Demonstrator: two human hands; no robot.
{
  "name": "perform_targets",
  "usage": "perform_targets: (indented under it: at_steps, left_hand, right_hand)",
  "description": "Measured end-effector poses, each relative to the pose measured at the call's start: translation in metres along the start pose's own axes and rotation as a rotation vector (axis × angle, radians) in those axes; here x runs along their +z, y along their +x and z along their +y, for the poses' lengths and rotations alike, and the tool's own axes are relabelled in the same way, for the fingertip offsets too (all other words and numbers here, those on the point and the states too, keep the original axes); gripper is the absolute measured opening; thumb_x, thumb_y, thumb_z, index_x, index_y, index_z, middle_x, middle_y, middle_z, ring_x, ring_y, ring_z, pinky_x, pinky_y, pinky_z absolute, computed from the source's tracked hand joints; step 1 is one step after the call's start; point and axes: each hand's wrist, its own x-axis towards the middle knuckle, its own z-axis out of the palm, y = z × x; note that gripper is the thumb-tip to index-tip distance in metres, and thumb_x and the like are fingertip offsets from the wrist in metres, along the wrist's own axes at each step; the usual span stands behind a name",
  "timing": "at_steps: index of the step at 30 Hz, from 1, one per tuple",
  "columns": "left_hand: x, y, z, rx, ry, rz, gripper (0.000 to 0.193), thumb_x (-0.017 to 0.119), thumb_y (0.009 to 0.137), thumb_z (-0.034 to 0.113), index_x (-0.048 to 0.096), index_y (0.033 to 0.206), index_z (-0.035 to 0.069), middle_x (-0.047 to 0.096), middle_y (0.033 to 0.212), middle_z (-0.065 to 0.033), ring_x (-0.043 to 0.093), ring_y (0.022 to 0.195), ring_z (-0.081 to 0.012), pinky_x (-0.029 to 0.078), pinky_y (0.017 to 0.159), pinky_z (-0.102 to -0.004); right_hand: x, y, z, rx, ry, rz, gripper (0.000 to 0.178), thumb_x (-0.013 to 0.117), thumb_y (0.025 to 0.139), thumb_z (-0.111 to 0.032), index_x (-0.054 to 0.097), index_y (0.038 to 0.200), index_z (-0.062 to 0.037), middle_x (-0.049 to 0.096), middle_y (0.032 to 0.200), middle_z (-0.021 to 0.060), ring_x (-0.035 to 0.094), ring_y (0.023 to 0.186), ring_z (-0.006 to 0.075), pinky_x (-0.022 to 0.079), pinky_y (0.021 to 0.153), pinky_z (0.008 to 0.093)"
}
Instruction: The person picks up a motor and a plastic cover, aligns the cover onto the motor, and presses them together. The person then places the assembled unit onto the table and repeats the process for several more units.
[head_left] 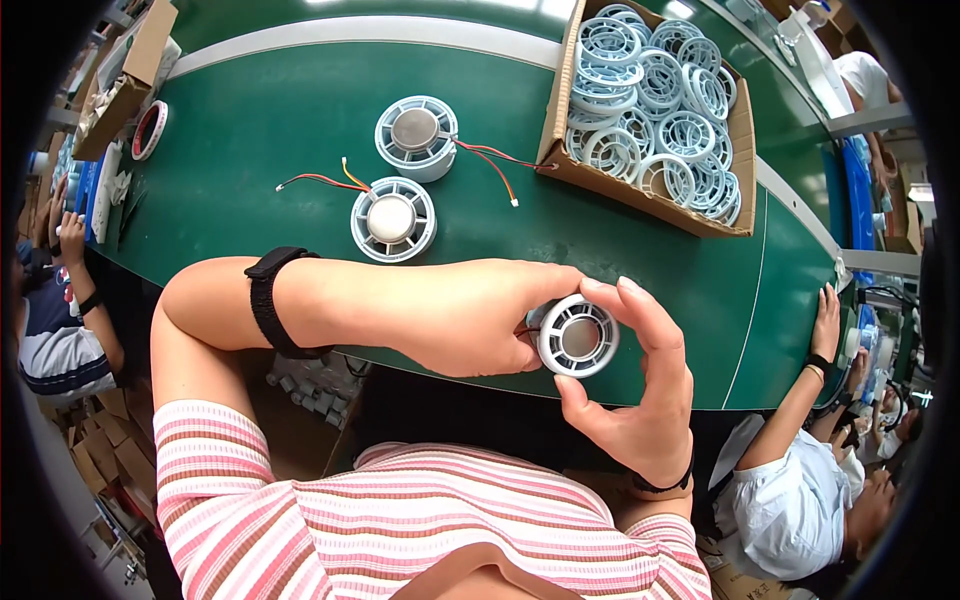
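Between my hands, just over the table's near edge, is a round fan motor housing [580, 340] with a pale spoked ring and a silver centre facing up. My left hand [485, 320] is closed around its left side, and a bit of dark red wire shows by those fingers. My right hand [645, 400] curves about the right side, index finger at the upper rim and thumb at the lower rim. Two similar motor housings stand beyond my left forearm: a farther one [415, 130] with red and dark wires, and a nearer one [392, 220] with coloured wires and a small white plug.
A cardboard box [700, 215] full of pale blue spoked rings stands on the green table [260, 130] at the back right. A roll of tape [150, 130] is at the far left. Co-workers sit at both sides; one person's hand [826, 325] rests on the right edge.
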Motion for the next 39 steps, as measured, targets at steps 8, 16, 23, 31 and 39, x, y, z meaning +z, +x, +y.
perform_targets:
  at_steps: [8,16,23,31,39]
  left_hand:
    - [-0.009,0.001,0.020,-0.136,-0.041,-0.095,0.063,0.064,0.096,0.001,0.039,0.153,0.006,0.066,0.120,-0.0086,0.068,0.097,-0.0092,0.057,0.081,-0.0286]
    - [-0.024,0.011,0.017,-0.254,-0.173,-0.168,0.063,0.073,0.096,0.012,0.045,0.152,0.006,0.069,0.117,-0.0057,0.066,0.098,-0.0078,0.056,0.081,-0.0274]
    - [-0.017,0.007,0.008,-0.163,-0.257,-0.084,0.057,0.075,0.097,0.021,0.053,0.146,0.004,0.069,0.117,-0.0034,0.066,0.100,-0.0097,0.056,0.082,-0.0275]
    - [0.000,-0.018,0.035,0.165,0.520,0.297,0.036,0.075,0.096,0.022,0.064,0.125,0.004,0.066,0.097,-0.0079,0.070,0.092,-0.0243,0.057,0.077,-0.0354]
    - [-0.046,-0.044,0.046,-0.184,1.435,0.805,0.036,0.079,0.087,0.021,0.066,0.115,0.003,0.066,0.102,-0.0110,0.068,0.088,-0.0335,0.055,0.077,-0.0429]
  right_hand:
    - [-0.008,0.000,0.002,0.014,-0.036,-0.052,0.081,0.085,0.070,0.000,0.047,0.142,0.0000,0.067,0.130,0.0180,0.065,0.123,0.0300,0.048,0.109,0.0439]
    - [-0.018,0.007,0.019,-0.050,-0.118,-0.137,0.075,0.089,0.070,-0.009,0.051,0.135,-0.0039,0.069,0.128,0.0132,0.068,0.117,0.0297,0.040,0.114,0.0546]
    - [-0.018,0.006,0.007,-0.101,-0.224,-0.118,0.074,0.088,0.069,-0.010,0.056,0.136,-0.0067,0.067,0.129,0.0097,0.065,0.116,0.0306,0.038,0.113,0.0539]
    - [-0.032,-0.004,0.000,-0.091,-0.539,-0.050,0.066,0.082,0.069,-0.002,0.065,0.132,-0.0099,0.061,0.131,0.0100,0.058,0.124,0.0330,0.041,0.111,0.0521]
    - [-0.141,-0.025,0.080,0.266,-0.835,0.302,0.060,0.075,0.078,-0.001,0.060,0.136,-0.0057,0.059,0.136,0.0149,0.056,0.125,0.0350,0.044,0.107,0.0425]
